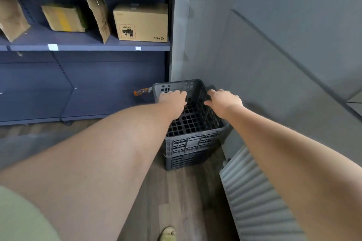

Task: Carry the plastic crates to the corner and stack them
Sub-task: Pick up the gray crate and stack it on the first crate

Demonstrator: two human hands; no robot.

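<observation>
Crates (188, 143) stacked in corner between shelving (78, 84), radiator (254, 201).

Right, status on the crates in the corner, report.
Left hand and right hand on the top crate rim, grip unclear. It sits on a lower crate in the corner. Ribbed panel leans close on the right.

Two dark grey plastic crates sit stacked in the corner, the top crate (194, 117) nested on the lower crate (184, 159). The left hand (173, 98) rests on the top crate's left rim, the right hand (225, 100) on its right rim. Left of the crates stands a blue shelving unit (84, 45) holding cardboard boxes (141, 22).
</observation>
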